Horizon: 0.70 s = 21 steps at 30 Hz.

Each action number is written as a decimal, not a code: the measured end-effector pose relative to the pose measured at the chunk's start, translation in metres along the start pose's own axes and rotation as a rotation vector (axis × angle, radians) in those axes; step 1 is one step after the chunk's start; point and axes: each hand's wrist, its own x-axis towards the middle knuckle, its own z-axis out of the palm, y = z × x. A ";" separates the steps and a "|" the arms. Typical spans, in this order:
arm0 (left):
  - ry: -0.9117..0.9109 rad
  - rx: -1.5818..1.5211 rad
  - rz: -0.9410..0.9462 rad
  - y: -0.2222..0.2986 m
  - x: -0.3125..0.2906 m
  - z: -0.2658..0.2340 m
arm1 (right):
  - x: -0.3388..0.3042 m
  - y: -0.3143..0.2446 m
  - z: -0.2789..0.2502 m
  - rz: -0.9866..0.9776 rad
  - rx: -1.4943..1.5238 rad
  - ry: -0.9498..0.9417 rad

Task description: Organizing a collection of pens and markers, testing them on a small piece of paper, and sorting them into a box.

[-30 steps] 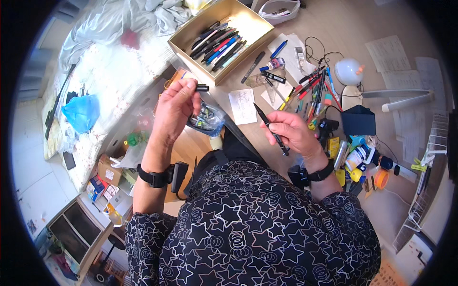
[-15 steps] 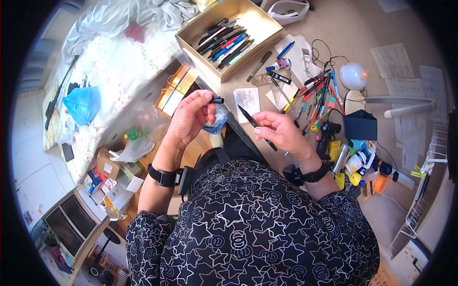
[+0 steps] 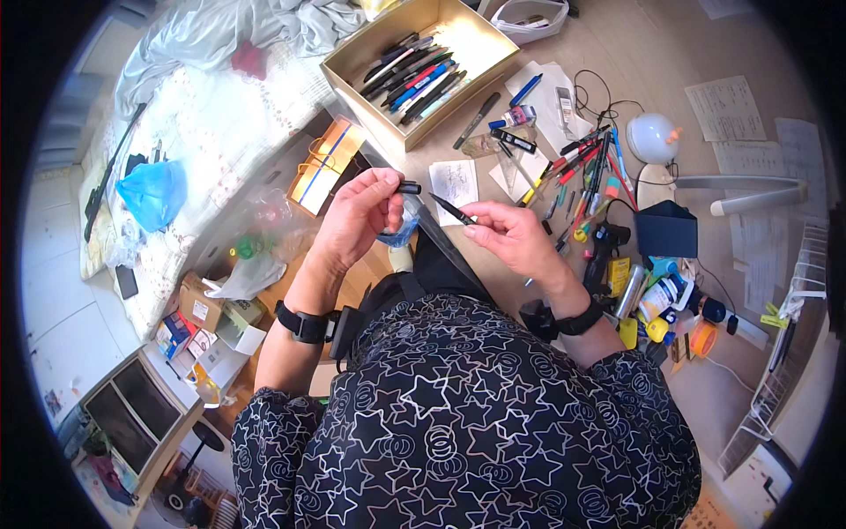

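Between the thumb and fingers of my left hand [image 3: 359, 210] is a short black pen cap [image 3: 410, 188], its end sticking out to the right. My right hand [image 3: 511, 236] pinches a black pen [image 3: 450, 210], whose bare tip points up and left at the cap. A small gap separates tip and cap. Beyond the pen, a scribbled white paper [image 3: 455, 182] lies on the table edge. Farther off stands a gold cardboard box [image 3: 423, 132] holding many pens [image 3: 414, 81] in a loose row.
Loose pens and markers [image 3: 582, 176] are heaped on the table [image 3: 634, 79] right of my hands. Past them are a white lamp [image 3: 654, 138], a dark blue box [image 3: 666, 232] and a pile of bottles [image 3: 656, 300]. A gift bag [image 3: 328, 167] stands below the table edge.
My right hand has shifted slightly left, bringing the pen tip nearer the cap. The pen now lies at a flatter angle. My left hand has barely moved.
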 end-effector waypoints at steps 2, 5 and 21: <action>-0.016 0.040 -0.014 -0.001 0.001 0.001 | 0.000 0.002 0.000 -0.009 -0.043 0.008; 0.001 0.125 -0.016 0.001 -0.001 0.006 | 0.000 0.002 0.000 -0.035 -0.116 0.021; -0.117 0.484 -0.062 0.003 0.001 0.024 | 0.003 -0.006 0.006 -0.043 0.042 -0.008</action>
